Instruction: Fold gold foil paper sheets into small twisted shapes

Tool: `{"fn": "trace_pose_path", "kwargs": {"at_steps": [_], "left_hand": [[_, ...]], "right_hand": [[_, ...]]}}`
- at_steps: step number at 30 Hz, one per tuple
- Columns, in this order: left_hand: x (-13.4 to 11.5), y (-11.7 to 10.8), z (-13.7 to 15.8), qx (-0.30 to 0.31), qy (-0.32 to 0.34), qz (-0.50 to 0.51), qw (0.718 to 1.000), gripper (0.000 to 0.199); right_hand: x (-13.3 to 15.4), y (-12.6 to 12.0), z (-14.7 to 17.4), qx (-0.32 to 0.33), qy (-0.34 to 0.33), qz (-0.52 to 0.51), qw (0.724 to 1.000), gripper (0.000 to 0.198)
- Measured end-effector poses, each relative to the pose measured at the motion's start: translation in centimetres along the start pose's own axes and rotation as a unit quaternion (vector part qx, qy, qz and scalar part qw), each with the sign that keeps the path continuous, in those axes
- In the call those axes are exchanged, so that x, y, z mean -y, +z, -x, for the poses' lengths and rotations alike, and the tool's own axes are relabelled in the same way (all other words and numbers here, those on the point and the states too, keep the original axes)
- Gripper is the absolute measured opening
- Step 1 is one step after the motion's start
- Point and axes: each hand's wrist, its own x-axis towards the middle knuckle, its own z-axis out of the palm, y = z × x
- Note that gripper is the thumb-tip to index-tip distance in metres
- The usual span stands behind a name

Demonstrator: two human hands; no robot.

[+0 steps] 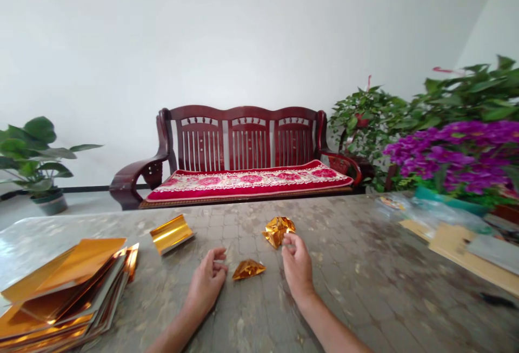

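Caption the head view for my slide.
Left hand beside the nearer folded gold paper, right hand at the farther one, gold sheets piled at left.

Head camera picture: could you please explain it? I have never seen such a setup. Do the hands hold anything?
No machine here: these are a person's own left hand and right hand. A camera worn on the head took this picture, looking forward and down. On the table lie a stack of gold sheets at left, a curved gold sheet and, between the hands, a folded gold piece. The left hand holds nothing that I can see. The right hand's fingers are at another gold piece; whether they grip it, I cannot tell.
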Motion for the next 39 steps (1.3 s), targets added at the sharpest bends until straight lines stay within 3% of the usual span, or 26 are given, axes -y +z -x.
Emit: {"fn": "trace_pose_path", "kwargs": {"at_steps": [4, 7, 13, 17, 20, 25, 29, 35, 39], "left_hand": [[0.2, 0.1, 0.0, -0.008, -0.008, 0.006, 1.000, 0.043], [0.2, 0.1, -0.1, -0.010, -0.016, 0.019, 1.000, 0.042], [-0.5, -0.2, -1.0, -0.006, -0.082, 0.070, 0.994, 0.044], [-1.3, -0.5, -2.2, -0.017, -0.153, 0.143, 0.978, 0.048], [-1.7, -0.2, -3.0, -0.025, -0.154, 0.152, 0.976, 0.045], [-1.7, 1.1, -3.7, 0.004, -0.109, 0.056, 0.992, 0.035], [-2.0, 1.3, -3.7, 0.031, 0.010, -0.024, 0.999, 0.033], [-4.1, 1.0, -2.8, 0.081, 0.188, -0.109, 0.973, 0.046], [-5.3, 1.5, -1.7, 0.135, 0.229, -0.161, 0.950, 0.045]], "right_hand": [[-0.1, -0.7, -2.0, 0.000, -0.017, 0.040, 0.999, 0.045], [-0.1, -1.4, -3.3, 0.047, -0.043, 0.122, 0.990, 0.050], [0.4, -2.1, -4.5, 0.107, -0.086, 0.189, 0.972, 0.032], [1.1, -2.2, -4.3, 0.110, -0.145, 0.282, 0.942, 0.025], [1.2, -2.1, -4.1, 0.113, -0.186, 0.334, 0.917, 0.026], [0.7, -1.8, -3.4, 0.109, -0.232, 0.329, 0.909, 0.021], [0.4, -2.0, -2.5, 0.098, -0.274, 0.269, 0.918, 0.010], [1.7, -2.2, -0.7, 0.065, -0.347, 0.191, 0.916, 0.012], [3.1, -2.1, 0.1, 0.072, -0.379, 0.154, 0.910, 0.011]]}}
